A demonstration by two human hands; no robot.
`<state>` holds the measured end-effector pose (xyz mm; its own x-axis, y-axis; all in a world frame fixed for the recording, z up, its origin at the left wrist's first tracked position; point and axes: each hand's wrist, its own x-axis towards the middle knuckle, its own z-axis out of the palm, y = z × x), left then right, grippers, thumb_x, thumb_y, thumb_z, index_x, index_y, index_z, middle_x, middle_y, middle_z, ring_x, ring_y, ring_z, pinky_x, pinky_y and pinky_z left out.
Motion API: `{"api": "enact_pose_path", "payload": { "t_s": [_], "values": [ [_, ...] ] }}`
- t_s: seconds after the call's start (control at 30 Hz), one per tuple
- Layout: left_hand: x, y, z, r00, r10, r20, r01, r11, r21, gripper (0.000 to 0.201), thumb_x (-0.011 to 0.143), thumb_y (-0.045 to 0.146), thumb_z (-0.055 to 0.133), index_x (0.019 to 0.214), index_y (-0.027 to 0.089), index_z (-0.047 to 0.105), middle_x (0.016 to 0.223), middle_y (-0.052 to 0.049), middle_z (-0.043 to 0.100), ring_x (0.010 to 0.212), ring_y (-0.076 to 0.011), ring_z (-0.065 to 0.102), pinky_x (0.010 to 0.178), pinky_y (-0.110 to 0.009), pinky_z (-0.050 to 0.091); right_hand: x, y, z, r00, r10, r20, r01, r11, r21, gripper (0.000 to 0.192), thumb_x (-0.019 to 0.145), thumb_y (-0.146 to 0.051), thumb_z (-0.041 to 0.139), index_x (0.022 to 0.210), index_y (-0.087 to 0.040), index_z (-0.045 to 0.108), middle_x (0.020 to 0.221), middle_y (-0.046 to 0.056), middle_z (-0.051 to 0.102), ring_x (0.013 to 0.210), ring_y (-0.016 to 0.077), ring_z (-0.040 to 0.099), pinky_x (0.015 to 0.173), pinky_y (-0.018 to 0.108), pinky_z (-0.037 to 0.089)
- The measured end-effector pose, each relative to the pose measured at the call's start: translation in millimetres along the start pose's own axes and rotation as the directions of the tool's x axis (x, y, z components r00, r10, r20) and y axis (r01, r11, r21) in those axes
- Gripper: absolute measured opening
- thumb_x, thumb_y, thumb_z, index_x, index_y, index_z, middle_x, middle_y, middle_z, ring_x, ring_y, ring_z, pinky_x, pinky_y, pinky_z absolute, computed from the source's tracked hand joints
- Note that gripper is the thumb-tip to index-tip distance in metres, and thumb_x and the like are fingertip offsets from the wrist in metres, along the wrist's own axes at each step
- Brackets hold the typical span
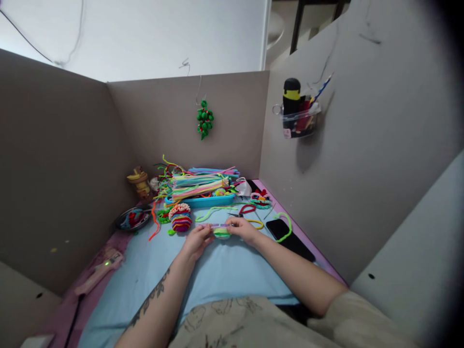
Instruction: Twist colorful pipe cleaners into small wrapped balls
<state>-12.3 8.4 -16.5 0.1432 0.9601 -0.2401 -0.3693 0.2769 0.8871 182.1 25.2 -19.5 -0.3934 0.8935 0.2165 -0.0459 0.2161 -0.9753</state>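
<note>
Between my two hands is a small green-and-white piece of coiled pipe cleaners (221,234), with a purple pipe cleaner (219,225) stretched along its top edge. My left hand (198,240) pinches the purple strand's left end. On the other side, my right hand (242,230) has its fingers closed on the right end. Just left of my left hand stands a striped pipe-cleaner piece (181,220) in red, purple and yellow with a peach rim. Scissors (247,209) with red and yellow handles lie behind my right hand, partly covered by it.
Pipe cleaners (199,181) are heaped over a blue tray (203,201) at the back. A black phone (290,239) lies right, with a green strand across it. At left are a bowl (119,223) and a pink glue gun (103,270). Partition walls (188,125) surround the table.
</note>
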Motion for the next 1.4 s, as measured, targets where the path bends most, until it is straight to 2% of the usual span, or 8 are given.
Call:
{"api": "enact_pose_path", "payload": {
  "t_s": [0.13, 0.37, 0.53, 0.67, 0.87, 1.03, 1.2, 1.4],
  "values": [
    [-3.2, 3.6, 1.0, 0.996, -0.039, 0.084, 0.047, 0.994, -0.097, 0.029, 0.069, 0.027, 0.071, 0.093, 0.013, 0.061, 0.091, -0.007, 0.064, 0.07, -0.0135, 0.062, 0.069, -0.031, 0.053, -0.2, 0.8, 1.0, 1.0, 0.027, -0.004, -0.027, 1.0, 0.003, 0.034, 0.066, -0.047, 0.066, 0.075, -0.014, 0.061, 0.069, 0.0, 0.057, 0.063, 0.0122, 0.051, 0.062, 0.024, 0.039],
    [-1.7, 0.7, 3.9, 0.999, 0.006, 0.051, 0.001, 0.989, -0.149, 0.018, 0.072, 0.023, 0.069, 0.086, 0.013, 0.062, 0.09, -0.007, 0.065, 0.074, -0.015, 0.064, 0.071, -0.03, 0.054, 3.5, 7.7, -3.2, 0.997, -0.001, -0.077, 0.005, 0.999, 0.054, 0.044, 0.083, -0.053, 0.046, 0.091, -0.015, 0.065, 0.092, 0.008, 0.065, 0.087, 0.0189, 0.059, 0.078, 0.031, 0.044],
    [-3.3, -2.1, 8.4, 0.999, 0.03, 0.039, -0.023, 0.986, -0.163, 0.019, 0.069, 0.024, 0.072, 0.082, 0.013, 0.062, 0.086, -0.006, 0.066, 0.072, -0.014, 0.063, 0.067, -0.026, 0.053, -0.4, -4.4, 3.6, 0.964, -0.261, -0.051, 0.229, 0.913, -0.337, 0.035, 0.077, -0.047, 0.059, 0.09, -0.017, 0.067, 0.095, 0.008, 0.062, 0.093, 0.0202, 0.056, 0.086, 0.034, 0.041],
    [-6.1, -3.6, 13.9, 0.997, 0.067, 0.028, -0.061, 0.984, -0.17, 0.019, 0.065, 0.023, 0.075, 0.076, 0.012, 0.064, 0.083, -0.006, 0.067, 0.072, -0.0134, 0.062, 0.067, -0.025, 0.052, -1.6, -6.4, 15.8, 0.941, -0.323, -0.104, 0.236, 0.843, -0.483, 0.016, 0.073, -0.034, 0.065, 0.076, -0.018, 0.066, 0.086, 0.005, 0.062, 0.086, 0.0188, 0.056, 0.082, 0.032, 0.042],
    [-7.2, -2.3, 14.8, 0.997, 0.075, -0.024, -0.078, 0.982, -0.172, 0.017, 0.064, 0.022, 0.075, 0.075, 0.014, 0.065, 0.098, -0.008, 0.066, 0.08, -0.0138, 0.061, 0.07, -0.025, 0.051, 1.3, 1.1, 12.6, 0.948, -0.259, -0.183, 0.179, 0.913, -0.366, 0.012, 0.07, -0.029, 0.066, 0.067, -0.018, 0.063, 0.077, 0.003, 0.061, 0.077, 0.0171, 0.055, 0.074, 0.029, 0.042],
    [-2.4, -2.4, 10.0, 0.988, 0.084, -0.131, -0.105, 0.98, -0.171, 0.017, 0.063, 0.021, 0.076, 0.072, 0.013, 0.064, 0.072, -0.002, 0.063, 0.067, -0.0095, 0.059, 0.06, -0.019, 0.049, 1.0, -2.9, 9.9, 0.974, -0.101, -0.203, 0.066, 0.983, -0.17, 0.018, 0.063, -0.031, 0.071, 0.061, -0.016, 0.061, 0.064, 0.0, 0.056, 0.064, 0.0143, 0.051, 0.064, 0.027, 0.038],
    [1.1, -2.8, 8.0, 0.99, 0.061, -0.13, -0.087, 0.975, -0.206, 0.017, 0.062, 0.018, 0.076, 0.069, 0.012, 0.062, 0.06, 0.001, 0.058, 0.058, -0.0071, 0.056, 0.055, -0.017, 0.047, -0.7, -8.9, 9.6, 0.991, 0.042, -0.129, -0.03, 0.996, 0.089, 0.024, 0.058, -0.034, 0.075, 0.062, -0.015, 0.062, 0.06, -0.002, 0.055, 0.057, 0.0108, 0.047, 0.057, 0.025, 0.035],
    [-4.3, 3.9, 6.0, 0.997, 0.056, -0.05, -0.063, 0.986, -0.152, 0.02, 0.065, 0.022, 0.074, 0.077, 0.013, 0.06, 0.07, -0.001, 0.061, 0.064, -0.0091, 0.061, 0.054, -0.017, 0.048, -1.9, -9.5, 2.8, 0.996, -0.042, -0.083, 0.035, 0.996, -0.077, 0.022, 0.063, -0.036, 0.072, 0.066, -0.015, 0.065, 0.068, 0.001, 0.06, 0.064, 0.0139, 0.053, 0.062, 0.027, 0.04]
  ]
}}
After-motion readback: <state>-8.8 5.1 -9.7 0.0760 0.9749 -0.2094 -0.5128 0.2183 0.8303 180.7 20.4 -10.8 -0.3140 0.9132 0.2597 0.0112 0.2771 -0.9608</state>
